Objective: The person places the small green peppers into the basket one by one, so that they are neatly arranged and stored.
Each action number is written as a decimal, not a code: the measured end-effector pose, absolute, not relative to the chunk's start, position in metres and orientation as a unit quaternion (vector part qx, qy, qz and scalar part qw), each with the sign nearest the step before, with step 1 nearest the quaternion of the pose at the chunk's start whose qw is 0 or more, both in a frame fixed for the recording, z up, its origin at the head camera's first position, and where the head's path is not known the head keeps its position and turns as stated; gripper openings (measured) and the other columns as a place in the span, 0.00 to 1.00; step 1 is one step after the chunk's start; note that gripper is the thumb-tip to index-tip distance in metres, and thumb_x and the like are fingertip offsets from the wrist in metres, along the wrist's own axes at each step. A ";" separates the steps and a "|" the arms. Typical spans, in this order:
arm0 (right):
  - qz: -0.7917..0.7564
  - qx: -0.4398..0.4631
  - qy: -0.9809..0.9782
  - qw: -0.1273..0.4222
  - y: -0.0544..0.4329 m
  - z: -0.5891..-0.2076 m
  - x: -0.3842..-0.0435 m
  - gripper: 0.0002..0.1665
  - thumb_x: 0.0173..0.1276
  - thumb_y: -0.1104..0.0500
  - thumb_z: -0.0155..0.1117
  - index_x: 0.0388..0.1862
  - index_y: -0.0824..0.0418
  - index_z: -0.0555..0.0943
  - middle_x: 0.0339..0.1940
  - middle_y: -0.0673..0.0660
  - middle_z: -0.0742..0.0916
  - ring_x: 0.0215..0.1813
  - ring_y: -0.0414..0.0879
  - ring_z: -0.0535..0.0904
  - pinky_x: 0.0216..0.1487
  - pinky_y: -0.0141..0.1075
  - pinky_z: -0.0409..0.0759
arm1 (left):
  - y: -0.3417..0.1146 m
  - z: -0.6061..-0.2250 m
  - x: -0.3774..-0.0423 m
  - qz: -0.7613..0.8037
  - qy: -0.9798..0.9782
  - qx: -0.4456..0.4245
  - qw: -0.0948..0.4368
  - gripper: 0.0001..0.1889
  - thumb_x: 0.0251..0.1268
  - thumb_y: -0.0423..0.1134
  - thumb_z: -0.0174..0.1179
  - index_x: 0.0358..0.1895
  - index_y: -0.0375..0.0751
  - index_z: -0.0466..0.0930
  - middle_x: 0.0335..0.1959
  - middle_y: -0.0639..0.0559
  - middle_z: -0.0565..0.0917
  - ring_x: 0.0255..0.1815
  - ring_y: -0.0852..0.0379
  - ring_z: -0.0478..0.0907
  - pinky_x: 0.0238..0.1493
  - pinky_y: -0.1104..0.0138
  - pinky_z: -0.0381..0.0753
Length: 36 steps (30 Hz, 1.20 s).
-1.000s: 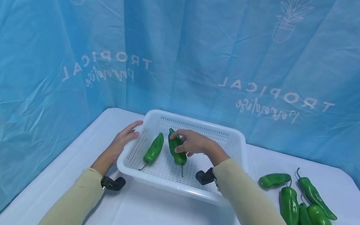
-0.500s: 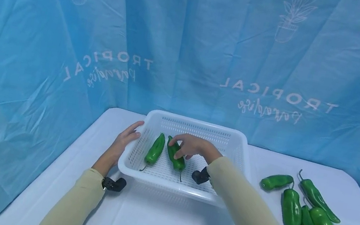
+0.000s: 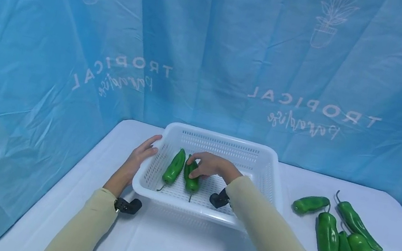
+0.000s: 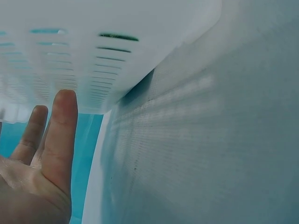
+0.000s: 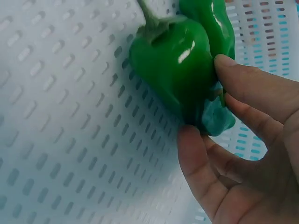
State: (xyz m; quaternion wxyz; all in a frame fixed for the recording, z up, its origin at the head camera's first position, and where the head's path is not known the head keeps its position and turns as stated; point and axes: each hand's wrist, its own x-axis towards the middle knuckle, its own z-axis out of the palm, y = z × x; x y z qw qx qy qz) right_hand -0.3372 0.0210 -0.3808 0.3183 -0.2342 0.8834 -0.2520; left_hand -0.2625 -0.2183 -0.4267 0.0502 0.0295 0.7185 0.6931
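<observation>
The right hand (image 3: 210,166) pinches the held pepper (image 3: 192,183) between thumb and fingers, low inside the white basket (image 3: 190,208). Compared with 1 second ago, that pepper has shifted toward the left hand (image 3: 139,157) and turned straighter, so it now lies just beside the 2nd pepper (image 3: 174,169) (also green), left of the right hand. The left hand, fingers straight and spread, still touches the basket's near-side rim. Well right of the right hand, 5 loose peppers (image 3: 327,239) keep their layout.

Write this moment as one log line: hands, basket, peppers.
right hand: pinches green pepper inside white basket | left hand: at basket's left side | beside held pepper: second pepper | on table: five more peppers
</observation>
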 end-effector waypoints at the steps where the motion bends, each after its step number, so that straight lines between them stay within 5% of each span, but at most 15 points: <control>1: -0.255 -0.232 0.883 0.319 0.021 -0.381 -0.337 0.27 0.67 0.57 0.68 0.65 0.54 0.75 0.68 0.61 0.76 0.57 0.48 0.79 0.58 0.41 0.84 | -0.218 -0.427 -0.263 0.693 0.718 0.031 0.051 0.32 0.75 0.50 0.43 0.79 0.63 0.48 0.81 0.50 0.54 0.80 0.39 0.57 0.75 0.44 0.64; 10: -0.307 -0.221 0.864 0.333 0.022 -0.384 -0.336 0.28 0.68 0.59 0.66 0.67 0.57 0.72 0.63 0.63 0.78 0.62 0.50 0.81 0.61 0.40 0.83 | -0.218 -0.426 -0.262 0.695 0.716 0.034 0.054 0.32 0.75 0.50 0.44 0.80 0.62 0.47 0.81 0.50 0.54 0.80 0.41 0.56 0.76 0.45 0.63; 20: -0.329 -0.217 0.852 0.344 0.023 -0.385 -0.339 0.30 0.69 0.58 0.66 0.69 0.56 0.70 0.70 0.62 0.73 0.60 0.51 0.83 0.61 0.42 0.83 | -0.218 -0.426 -0.263 0.692 0.719 0.036 0.054 0.32 0.75 0.50 0.43 0.80 0.62 0.47 0.82 0.50 0.54 0.80 0.40 0.57 0.75 0.44 0.64; 29: -0.310 -0.221 0.862 0.335 0.024 -0.380 -0.335 0.29 0.70 0.56 0.65 0.69 0.56 0.70 0.66 0.61 0.76 0.54 0.48 0.83 0.57 0.40 0.85 | -0.217 -0.424 -0.263 0.687 0.724 0.033 0.052 0.33 0.75 0.51 0.44 0.80 0.63 0.47 0.81 0.50 0.54 0.80 0.40 0.58 0.74 0.45 0.65; 36: -0.239 -0.244 0.875 0.344 0.032 -0.360 -0.336 0.31 0.75 0.49 0.59 0.73 0.51 0.66 0.75 0.59 0.69 0.60 0.55 0.81 0.58 0.43 0.84 | -0.219 -0.426 -0.262 0.680 0.731 0.034 0.049 0.33 0.75 0.51 0.44 0.80 0.63 0.46 0.81 0.50 0.54 0.79 0.40 0.59 0.73 0.46 0.68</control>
